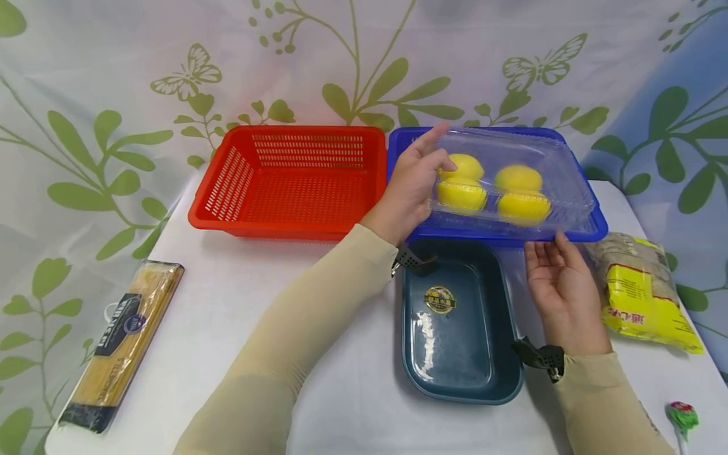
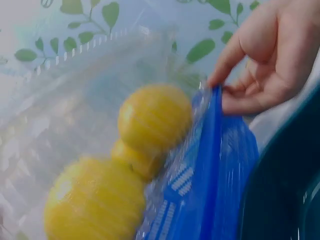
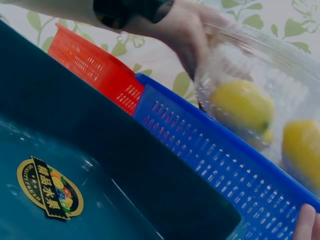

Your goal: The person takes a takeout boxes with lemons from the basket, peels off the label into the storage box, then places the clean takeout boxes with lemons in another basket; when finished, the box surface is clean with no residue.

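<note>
A clear plastic box (image 1: 560,183) with yellow lemons (image 1: 523,208) showing through it is tilted over the blue basket (image 1: 598,226). My left hand (image 1: 411,183) grips the box's left end, its index finger pointing up along the edge. At the basket's front rim, my right hand (image 1: 560,284) is palm up. In the left wrist view, the thumb and fingers of that right hand (image 2: 272,60) pinch the blue rim, close to the box's edge. The lemons (image 3: 242,105) also show in the right wrist view. The box hides most of the basket's inside.
A red basket (image 1: 290,230) stands left of the blue one. In front lies a dark teal tub (image 1: 455,354) with a fruit label. A spaghetti pack (image 1: 125,341) is at far left; a yellow-labelled bag (image 1: 643,291) and a lollipop (image 1: 682,414) are at right.
</note>
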